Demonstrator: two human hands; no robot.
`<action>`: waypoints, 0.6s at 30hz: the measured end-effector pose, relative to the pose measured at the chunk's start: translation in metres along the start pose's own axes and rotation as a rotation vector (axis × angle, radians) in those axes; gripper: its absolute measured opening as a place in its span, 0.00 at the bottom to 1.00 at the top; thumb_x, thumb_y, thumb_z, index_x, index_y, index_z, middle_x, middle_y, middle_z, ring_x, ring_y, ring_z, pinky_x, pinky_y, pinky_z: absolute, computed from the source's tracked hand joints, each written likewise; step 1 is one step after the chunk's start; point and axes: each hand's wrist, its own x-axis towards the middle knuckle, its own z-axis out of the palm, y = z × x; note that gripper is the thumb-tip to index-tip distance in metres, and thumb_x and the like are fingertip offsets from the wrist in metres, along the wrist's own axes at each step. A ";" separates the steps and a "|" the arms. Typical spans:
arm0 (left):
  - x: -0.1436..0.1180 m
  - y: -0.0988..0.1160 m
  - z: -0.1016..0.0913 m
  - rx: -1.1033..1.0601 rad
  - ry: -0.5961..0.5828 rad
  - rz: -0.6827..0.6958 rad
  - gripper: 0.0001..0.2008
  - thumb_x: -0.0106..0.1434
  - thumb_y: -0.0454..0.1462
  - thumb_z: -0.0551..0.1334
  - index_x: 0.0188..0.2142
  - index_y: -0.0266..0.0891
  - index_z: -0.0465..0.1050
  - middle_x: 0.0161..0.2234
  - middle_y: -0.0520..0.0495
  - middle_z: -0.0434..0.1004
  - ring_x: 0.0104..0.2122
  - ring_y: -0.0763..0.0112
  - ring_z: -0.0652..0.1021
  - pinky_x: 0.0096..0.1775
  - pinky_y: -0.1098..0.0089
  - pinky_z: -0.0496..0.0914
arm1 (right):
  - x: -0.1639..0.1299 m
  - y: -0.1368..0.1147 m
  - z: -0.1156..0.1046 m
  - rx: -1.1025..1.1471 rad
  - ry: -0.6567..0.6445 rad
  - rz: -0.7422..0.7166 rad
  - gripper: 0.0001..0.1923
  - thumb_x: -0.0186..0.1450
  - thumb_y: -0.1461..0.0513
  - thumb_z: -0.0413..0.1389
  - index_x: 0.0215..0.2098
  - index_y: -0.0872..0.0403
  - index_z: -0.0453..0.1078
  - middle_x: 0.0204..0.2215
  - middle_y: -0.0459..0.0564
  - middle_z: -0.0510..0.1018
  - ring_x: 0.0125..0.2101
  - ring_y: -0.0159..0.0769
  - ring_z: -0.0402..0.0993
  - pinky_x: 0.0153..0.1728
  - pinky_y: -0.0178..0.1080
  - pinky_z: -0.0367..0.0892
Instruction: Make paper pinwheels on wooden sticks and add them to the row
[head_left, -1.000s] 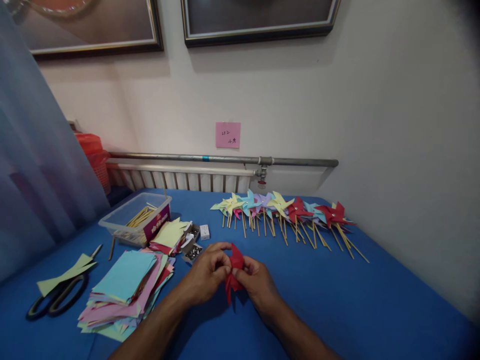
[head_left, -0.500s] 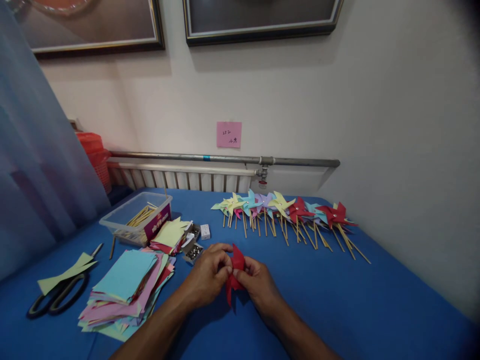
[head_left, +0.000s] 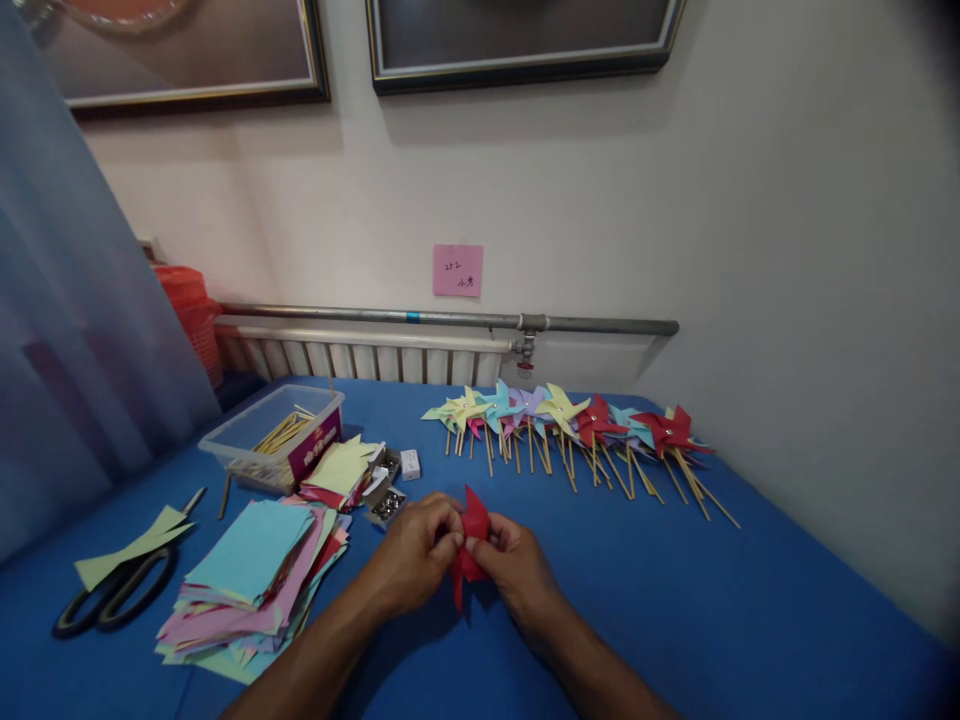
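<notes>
The left hand gripped the red folded paper between thumb and curled fingers. That paper sat directly between the two hands, above the blue tabletop, its long axis running away from the wearer, across the line joining both grips. The right hand pinched its right side, thumb on the face; neither hand was nearer (both were in contact). The paper's middle was partly covered by fingertips.

Writing, left to right: the clear tub bore a purple label, pale characters illegible; the small white box, print unreadable; the pink note, handwritten, apparently "252", lower line undeciphered.
</notes>
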 end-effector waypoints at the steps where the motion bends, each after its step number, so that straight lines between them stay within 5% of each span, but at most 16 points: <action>1: 0.000 0.000 0.000 0.015 0.000 0.004 0.07 0.62 0.30 0.56 0.28 0.42 0.65 0.37 0.48 0.78 0.40 0.65 0.77 0.44 0.65 0.66 | 0.000 0.000 0.000 -0.002 0.006 -0.002 0.12 0.54 0.58 0.67 0.35 0.54 0.78 0.27 0.45 0.80 0.26 0.33 0.70 0.29 0.35 0.63; 18: 0.000 -0.004 0.004 0.077 0.035 0.006 0.07 0.60 0.30 0.56 0.28 0.42 0.66 0.30 0.52 0.73 0.34 0.68 0.73 0.39 0.68 0.64 | 0.000 -0.005 0.003 -0.048 0.029 0.001 0.10 0.52 0.59 0.65 0.28 0.52 0.69 0.22 0.39 0.72 0.22 0.28 0.63 0.26 0.33 0.57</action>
